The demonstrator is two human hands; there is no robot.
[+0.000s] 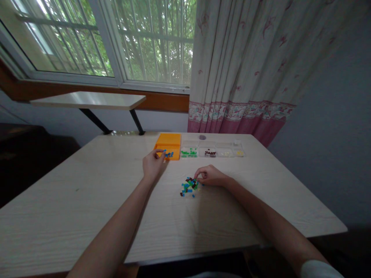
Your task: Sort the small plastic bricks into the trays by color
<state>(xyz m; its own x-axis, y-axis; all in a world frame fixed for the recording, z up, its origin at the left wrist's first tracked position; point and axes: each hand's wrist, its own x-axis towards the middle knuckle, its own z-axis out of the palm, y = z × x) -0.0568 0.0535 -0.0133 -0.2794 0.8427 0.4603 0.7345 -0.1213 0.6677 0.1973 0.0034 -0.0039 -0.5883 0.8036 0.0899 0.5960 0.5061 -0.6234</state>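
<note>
My left hand (153, 163) reaches over the near part of an open orange box (169, 139), its thumb and fingers pinched at a small blue piece (165, 150). More blue pieces (169, 155) lie inside that box. My right hand (213, 175) is at the right edge of a mixed pile (189, 185) of small blue, green, dark brown and pale yellow pieces on the table. Its fingertips are pressed together against the pile; what they grip is too small to make out.
Right of the orange box, clear plastic boxes hold green pieces (189, 152), dark brown pieces (210, 153), pale pieces (226, 153) and yellow pieces (239, 153). A grey round object (202, 137) lies behind them. A raised shelf (89, 100) stands at the table's (95, 200) back left, beside window and curtain.
</note>
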